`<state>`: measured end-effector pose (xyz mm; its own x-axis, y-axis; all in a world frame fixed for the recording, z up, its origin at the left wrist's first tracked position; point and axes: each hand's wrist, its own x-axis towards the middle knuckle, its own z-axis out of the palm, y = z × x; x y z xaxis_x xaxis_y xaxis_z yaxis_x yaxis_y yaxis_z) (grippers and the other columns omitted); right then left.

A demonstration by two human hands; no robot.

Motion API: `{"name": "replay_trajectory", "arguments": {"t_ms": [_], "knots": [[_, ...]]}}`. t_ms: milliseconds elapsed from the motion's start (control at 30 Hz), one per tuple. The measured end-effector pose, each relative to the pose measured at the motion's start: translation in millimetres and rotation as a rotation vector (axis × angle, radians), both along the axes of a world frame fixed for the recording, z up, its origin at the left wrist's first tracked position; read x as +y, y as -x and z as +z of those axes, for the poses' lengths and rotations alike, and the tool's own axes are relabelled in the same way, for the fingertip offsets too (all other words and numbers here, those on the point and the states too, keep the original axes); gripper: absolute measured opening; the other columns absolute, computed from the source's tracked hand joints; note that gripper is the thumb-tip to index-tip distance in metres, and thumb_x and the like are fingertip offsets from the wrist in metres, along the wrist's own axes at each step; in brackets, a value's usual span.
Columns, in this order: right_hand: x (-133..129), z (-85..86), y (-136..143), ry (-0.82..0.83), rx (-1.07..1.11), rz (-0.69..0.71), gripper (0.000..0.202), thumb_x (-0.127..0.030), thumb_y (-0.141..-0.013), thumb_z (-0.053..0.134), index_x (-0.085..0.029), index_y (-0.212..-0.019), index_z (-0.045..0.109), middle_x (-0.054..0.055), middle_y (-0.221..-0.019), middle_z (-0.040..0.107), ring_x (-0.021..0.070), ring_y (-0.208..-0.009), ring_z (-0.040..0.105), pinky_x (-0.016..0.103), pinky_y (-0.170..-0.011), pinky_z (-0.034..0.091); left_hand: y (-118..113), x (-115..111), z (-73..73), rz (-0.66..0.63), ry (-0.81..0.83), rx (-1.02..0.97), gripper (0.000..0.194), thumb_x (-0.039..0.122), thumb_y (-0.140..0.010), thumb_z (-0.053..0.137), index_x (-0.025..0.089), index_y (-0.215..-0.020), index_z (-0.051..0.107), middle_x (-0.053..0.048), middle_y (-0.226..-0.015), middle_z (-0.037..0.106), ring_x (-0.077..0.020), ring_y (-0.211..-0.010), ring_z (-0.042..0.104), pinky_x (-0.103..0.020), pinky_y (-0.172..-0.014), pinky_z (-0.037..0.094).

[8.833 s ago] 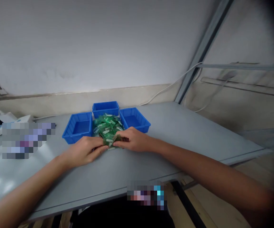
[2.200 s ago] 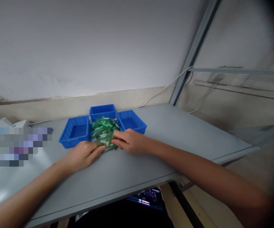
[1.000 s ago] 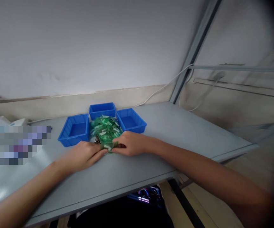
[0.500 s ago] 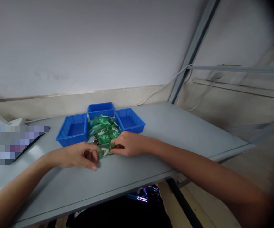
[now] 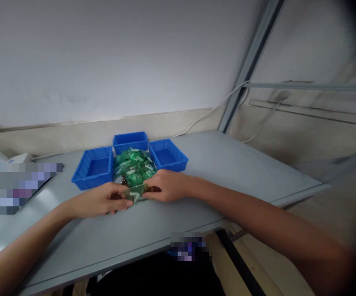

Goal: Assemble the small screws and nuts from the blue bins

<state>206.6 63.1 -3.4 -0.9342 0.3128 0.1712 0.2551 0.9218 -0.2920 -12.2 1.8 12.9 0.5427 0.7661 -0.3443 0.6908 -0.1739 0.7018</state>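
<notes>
A small clear green plastic bag (image 5: pixel 136 194) with white strip-like pieces inside is stretched between my two hands, just above the near side of the table. My left hand (image 5: pixel 105 199) pinches its left edge between thumb and fingers. On the opposite side, my right hand (image 5: pixel 164 187) grips the right edge, fingers curled. Right behind the bag lies a heap of similar green bags (image 5: pixel 136 164) with white pieces in them. Small dark metallic bits (image 5: pixel 123 179) show at the heap's near left corner, partly behind my left hand.
Three blue bins surround the heap: a left bin (image 5: pixel 93 167), a back bin (image 5: pixel 130 142) and a right bin (image 5: pixel 168 155). A blurred-out flat item (image 5: pixel 20 185) lies at the left of the grey table (image 5: pixel 242 164). A metal post (image 5: pixel 248 70) rises at the back right.
My left thumb and fingers have closed onto the bag's left edge; before, they were more spread and lower. My right hand keeps its hold, almost unmoved.
</notes>
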Motion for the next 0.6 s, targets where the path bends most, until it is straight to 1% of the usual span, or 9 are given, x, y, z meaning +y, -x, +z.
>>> {"name": "replay_trajectory", "arguments": {"t_ms": [167, 267, 467, 533, 600], "knots": [[-1.5, 0.4, -0.2, 0.038, 0.003, -0.010, 0.028, -0.037, -0.085, 0.047, -0.016, -0.065, 0.048, -0.002, -0.056, 0.049, 0.0080, -0.051, 0.042, 0.023, -0.049, 0.025, -0.7, 0.1, -3.2, 0.017, -0.002, 0.011, 0.029, 0.045, -0.083, 0.047, 0.016, -0.083, 0.052, 0.003, -0.066, 0.042, -0.0094, -0.057, 0.043, -0.018, -0.048, 0.036], [-3.1, 3.1, -0.4, 0.041, -0.007, -0.021, 0.024, -0.035, -0.083, 0.048, -0.017, -0.067, 0.047, -0.002, -0.055, 0.048, 0.0086, -0.051, 0.042, 0.023, -0.049, 0.025, -1.3, 0.4, -4.8, 0.023, -0.026, 0.009, 0.027, 0.043, -0.083, 0.048, 0.017, -0.087, 0.052, 0.003, -0.067, 0.043, -0.0101, -0.058, 0.044, -0.019, -0.048, 0.037], [-4.9, 3.3, -0.6, 0.114, 0.027, -0.009, 0.009, -0.025, -0.081, 0.050, -0.018, -0.076, 0.047, -0.002, -0.064, 0.054, 0.0086, -0.056, 0.046, 0.022, -0.052, 0.028, -2.3, 0.7, -7.0, 0.077, -0.040, 0.024, 0.032, 0.047, -0.082, 0.048, 0.018, -0.096, 0.051, 0.003, -0.068, 0.049, -0.0109, -0.056, 0.048, -0.020, -0.047, 0.040], [-4.8, 1.4, -0.2, 0.138, 0.047, -0.009, 0.010, -0.026, -0.081, 0.050, -0.018, -0.078, 0.046, -0.002, -0.065, 0.055, 0.0085, -0.056, 0.047, 0.022, -0.052, 0.029, -2.8, 0.5, -7.1, 0.093, -0.042, 0.027, 0.031, 0.047, -0.082, 0.049, 0.018, -0.095, 0.052, 0.002, -0.069, 0.051, -0.0107, -0.056, 0.050, -0.020, -0.047, 0.041], [-4.6, 0.2, 0.4, 0.172, 0.061, -0.007, 0.015, -0.032, -0.082, 0.052, -0.018, -0.079, 0.045, -0.002, -0.065, 0.055, 0.0085, -0.056, 0.048, 0.022, -0.053, 0.030, -3.4, 0.2, -7.0, 0.106, -0.053, 0.032, 0.030, 0.047, -0.082, 0.049, 0.018, -0.092, 0.052, 0.003, -0.067, 0.051, -0.0102, -0.055, 0.050, -0.020, -0.047, 0.041]]}}
